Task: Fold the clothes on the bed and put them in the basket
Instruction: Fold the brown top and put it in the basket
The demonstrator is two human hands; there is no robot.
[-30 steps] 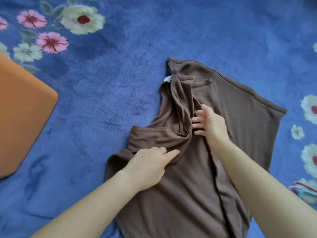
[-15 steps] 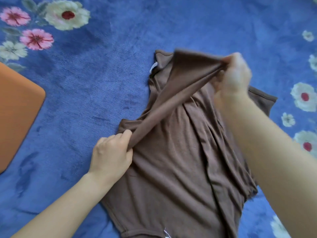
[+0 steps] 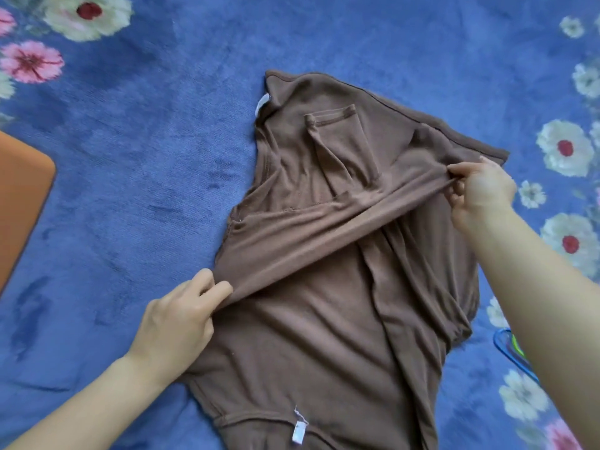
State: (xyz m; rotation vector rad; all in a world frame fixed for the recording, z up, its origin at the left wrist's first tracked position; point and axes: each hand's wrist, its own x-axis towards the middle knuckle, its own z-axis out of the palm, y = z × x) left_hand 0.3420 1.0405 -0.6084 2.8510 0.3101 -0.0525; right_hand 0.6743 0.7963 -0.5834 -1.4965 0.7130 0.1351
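A brown shirt [image 3: 318, 336] lies spread on the blue flowered bedspread [image 3: 146, 157], inside out, with a small white label near its lower hem. My left hand [image 3: 181, 316] pinches one end of a stretched fold of the shirt at its left side. My right hand [image 3: 480, 190] grips the other end of that fold at the right, near the sleeve. The fold runs taut between both hands, slanting up to the right across the shirt. No basket is in view.
An orange flat object [image 3: 22, 196] sits at the left edge. Coloured plastic hangers [image 3: 509, 349] peek out beside my right forearm at the lower right. Open bedspread stretches to the left of and above the shirt.
My right hand has carried its end of the fold down and to the right, from above the collar to the sleeve side. The pocket area is now uncovered. My left hand keeps its pinch.
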